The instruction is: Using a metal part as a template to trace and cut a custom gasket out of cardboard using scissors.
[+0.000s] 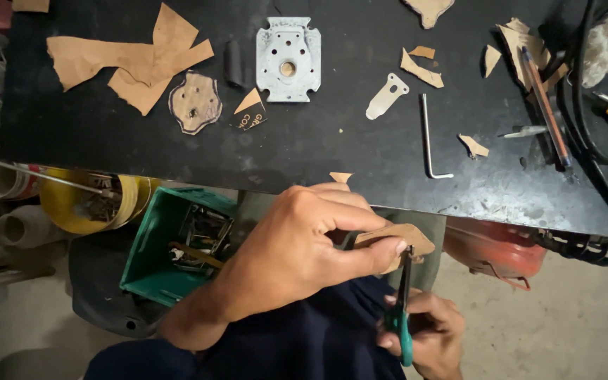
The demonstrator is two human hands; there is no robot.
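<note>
Head view. The left hand point(304, 243) is clenched on a small brown cardboard piece point(397, 239), pinching it between thumb and fingers just below the near edge of the dark tabletop point(318, 151). The right hand point(427, 334) grips a pair of scissors point(402, 309) with teal handles; the blades point up and meet the lower edge of the cardboard piece. Both hands are held over the person's lap, clear of the tabletop.

On the tabletop, near its middle, lies a square metal plate point(288, 58) with notched corners and several holes. To its left lies a cardboard cut-out point(193, 103) of similar outline (holes are punched through it). Just beside the cut-out is a triangular printed scrap point(251, 111). Large torn cardboard sheets point(131, 60) lie further left. To the right of the plate lie a small metal bracket point(386, 96), a hex key point(429, 139) and scattered cardboard offcuts point(420, 69). A pencil point(546, 105) lies near the right end, beside black cables point(585, 112).

Below the tabletop edge, to the left of the hands, stands a green plastic bin point(156, 246) holding metal parts. A yellow container point(93, 204) stands beside it. A red object point(497, 246) is visible under the tabletop at right.
</note>
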